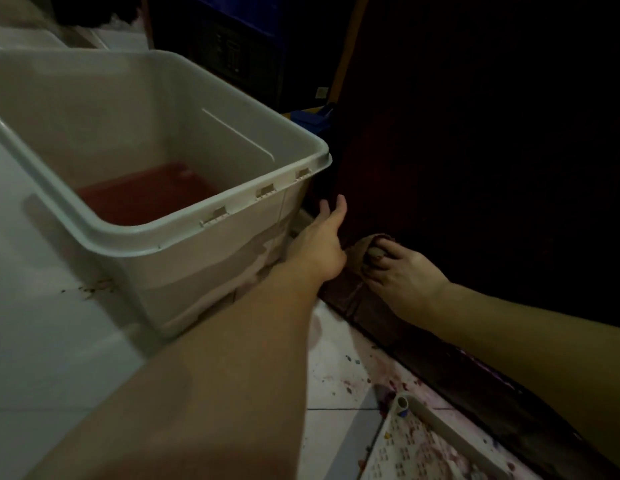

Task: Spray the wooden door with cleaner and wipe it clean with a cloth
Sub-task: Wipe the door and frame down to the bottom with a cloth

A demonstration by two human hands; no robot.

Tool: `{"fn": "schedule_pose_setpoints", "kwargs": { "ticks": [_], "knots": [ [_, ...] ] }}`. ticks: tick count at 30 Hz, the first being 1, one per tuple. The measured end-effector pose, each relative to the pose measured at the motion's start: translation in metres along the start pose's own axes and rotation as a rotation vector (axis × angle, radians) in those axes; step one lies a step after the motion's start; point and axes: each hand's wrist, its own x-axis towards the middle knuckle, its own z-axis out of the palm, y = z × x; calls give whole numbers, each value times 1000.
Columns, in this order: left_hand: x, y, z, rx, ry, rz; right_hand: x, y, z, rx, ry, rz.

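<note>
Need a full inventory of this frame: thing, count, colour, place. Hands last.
plastic bin: 1, pale grey, on the floor at left, reddish liquid pooled in its bottom
wooden door: 1, very dark brown, right half of view, its bottom edge near the floor
cloth: 1, beige-brown, bunched against the door's lower edge
perforated tray: 1, white with purplish stains, on the floor at bottom right
floor tiles: white, splattered with purplish stains near the door
blue object: 1, behind the bin, too dark to identify
left hand: fingers extended, between bin and door
right hand: grips the cloth against the door
</note>
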Motion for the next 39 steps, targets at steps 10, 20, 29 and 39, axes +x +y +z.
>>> {"fn": "schedule_pose_setpoints", "kwargs": {
  "ticks": [10, 20, 29, 39],
  "knots": [
    [4, -7, -18, -100, -18, 5, 14, 13, -26, -102, 50, 73],
    [7, -17, -45, 192, -118, 60, 30, -18, 10, -86, 21, -53],
    [16, -37, -40, 500, -121, 252, 18, -26, 35, -63, 74, -33],
    [21, -42, -39, 614, -85, 258, 64, -31, -4, -79, 55, -33]
  ]
}}
